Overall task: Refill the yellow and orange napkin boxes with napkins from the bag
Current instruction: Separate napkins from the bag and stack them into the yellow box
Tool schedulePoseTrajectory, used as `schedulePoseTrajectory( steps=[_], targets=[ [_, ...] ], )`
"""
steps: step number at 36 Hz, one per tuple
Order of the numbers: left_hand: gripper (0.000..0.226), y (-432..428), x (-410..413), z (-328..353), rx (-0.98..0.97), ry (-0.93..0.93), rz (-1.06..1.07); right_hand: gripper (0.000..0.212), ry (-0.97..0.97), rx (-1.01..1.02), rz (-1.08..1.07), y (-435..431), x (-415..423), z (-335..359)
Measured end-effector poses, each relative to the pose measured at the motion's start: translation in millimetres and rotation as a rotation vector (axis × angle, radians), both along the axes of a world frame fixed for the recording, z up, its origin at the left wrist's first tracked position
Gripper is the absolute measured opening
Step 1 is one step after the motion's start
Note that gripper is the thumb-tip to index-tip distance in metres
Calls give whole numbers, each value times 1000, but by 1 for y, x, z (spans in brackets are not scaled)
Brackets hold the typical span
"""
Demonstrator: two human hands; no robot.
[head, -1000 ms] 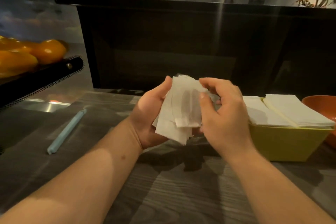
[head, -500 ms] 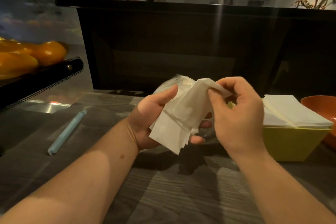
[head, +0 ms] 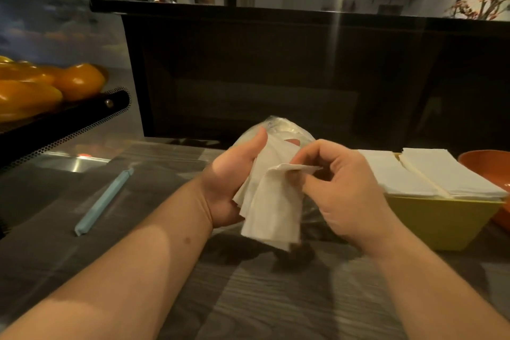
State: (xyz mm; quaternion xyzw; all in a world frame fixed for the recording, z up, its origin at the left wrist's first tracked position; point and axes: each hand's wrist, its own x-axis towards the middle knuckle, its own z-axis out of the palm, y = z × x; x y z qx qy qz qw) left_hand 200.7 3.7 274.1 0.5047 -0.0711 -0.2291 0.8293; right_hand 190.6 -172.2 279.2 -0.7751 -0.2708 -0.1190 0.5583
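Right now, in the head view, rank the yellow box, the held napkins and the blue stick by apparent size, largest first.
1. yellow box and held napkins: look alike; the napkins are nearer the camera, so unranked.
2. blue stick.

A bundle of napkins (head: pixel 271 210) sat between the left hand (head: pixel 229 188) and the right hand (head: pixel 350 196), above the table (head: pixel 262 298), with the bag (head: pixel 281 130) just behind them. Left of the left hand a clip (head: pixel 103 200) lay on the table, fruit (head: pixel 55 83) on a shelf (head: pixel 63 121) farther left. Just right of the right hand stood a napkin box (head: pixel 441 223) holding stacked napkins (head: pixel 430 174), a second box (head: pixel 485 163) beyond it.
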Motion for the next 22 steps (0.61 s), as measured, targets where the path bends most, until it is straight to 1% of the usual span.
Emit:
schedulePoseTrajectory(
  steps=[7, 10, 13, 19, 22],
  targets=[
    [62, -7, 1, -2, 44, -16, -20, 22, -97, -45, -196, 7, 10, -17],
    [61, -9, 1, -2, 53, -19, -29, 24, -172, -91, -247, 9, 11, -19],
    [57, -10, 1, -2, 51, -35, -28, 27, -209, -80, -278, 9, 10, -21],
    [60, -10, 0, -3, 81, -53, -22, 30, -201, -50, -301, 9, 11, -22],
    [65, -9, -1, -5, 60, -74, -65, 31, -129, 28, -264, 8, 11, -21]
  ],
)
